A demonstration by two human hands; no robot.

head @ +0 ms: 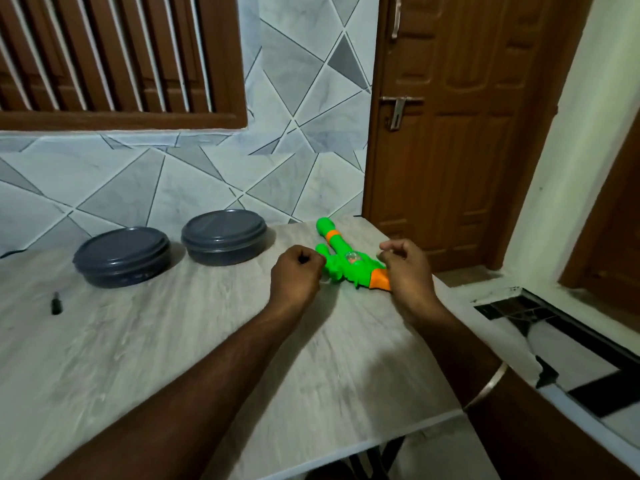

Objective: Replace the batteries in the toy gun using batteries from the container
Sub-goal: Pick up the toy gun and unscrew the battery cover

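Note:
A green and orange toy gun (341,259) lies on the table near its far right corner, barrel pointing away from me. My left hand (296,275) is curled into a fist right at the gun's left side, and I see nothing held in it. My right hand (407,268) hovers over the orange grip with its fingers loosely curled, and hides the grip's end. Two dark grey round containers stand at the back with their lids on, one on the left (122,256) and one nearer the gun (224,236).
A small black screwdriver (55,303) lies near the left of the pale wood-grain table (173,358). The table's right edge runs close to the gun. A tiled wall stands behind and a brown door (450,133) at the back right.

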